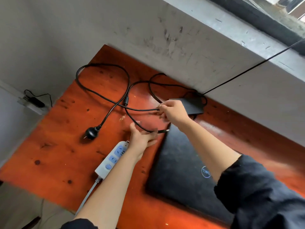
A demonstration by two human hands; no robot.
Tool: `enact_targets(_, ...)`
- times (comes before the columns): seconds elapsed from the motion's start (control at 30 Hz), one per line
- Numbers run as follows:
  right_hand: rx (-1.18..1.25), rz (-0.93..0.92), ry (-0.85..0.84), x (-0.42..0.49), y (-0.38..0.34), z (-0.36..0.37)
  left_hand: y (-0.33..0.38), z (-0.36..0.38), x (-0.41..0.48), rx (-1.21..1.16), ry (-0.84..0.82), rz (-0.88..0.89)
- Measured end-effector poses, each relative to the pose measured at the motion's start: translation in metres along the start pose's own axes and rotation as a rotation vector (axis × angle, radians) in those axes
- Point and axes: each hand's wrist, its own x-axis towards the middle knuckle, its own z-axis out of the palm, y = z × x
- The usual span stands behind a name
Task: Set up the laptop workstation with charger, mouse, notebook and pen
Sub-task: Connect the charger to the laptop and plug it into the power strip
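Right hand (171, 111) pinches the charger cable (142, 109); left hand (142, 138), fingers spread, cups its barrel plug (163, 131). Crossed loops beyond both hands could knot if pulled.

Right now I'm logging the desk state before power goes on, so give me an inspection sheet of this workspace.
Surface: orange-red wooden desk, marked and scuffed.
Job's things: closed black laptop; black charger brick near the wall. Mouse, notebook, pen: nothing seen.
Clutter: nothing seen.
Grippers: right hand pinches the black charger cable; left hand open under the barrel connector.
Cables: loose loops; round black wall plug unplugged beside the white-and-blue power strip.
Surroundings: scuffed grey wall.
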Motion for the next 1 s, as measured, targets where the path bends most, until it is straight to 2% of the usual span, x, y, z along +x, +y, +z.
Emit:
enact_targets(0.07,-0.116,0.06,0.13,-0.003,0.031,-0.025,-0.003,0.002,0.003,0.011,0.039,0.017)
enact_targets(0.13,-0.373,0.08,0.218,-0.008,0.062,-0.043,-0.005,0.004,0.007,0.013,0.064,0.05)
enact_targets(0.33,-0.785,0.04,0.166,-0.02,0.113,-0.039,-0.007,0.001,0.028,0.104,0.137,0.112)
enact_targets(0.6,-0.711,-0.101,0.4,-0.027,0.142,-0.011,0.0,0.002,0.053,0.169,0.07,0.1)
enact_targets(0.77,-0.646,-0.1,0.466,-0.028,0.14,-0.005,0.005,0.009,0.06,0.138,0.06,0.059)
enact_targets(1.0,-0.649,-0.114,0.469,-0.028,0.142,-0.006,0.01,0.013,0.067,0.217,0.054,0.062)
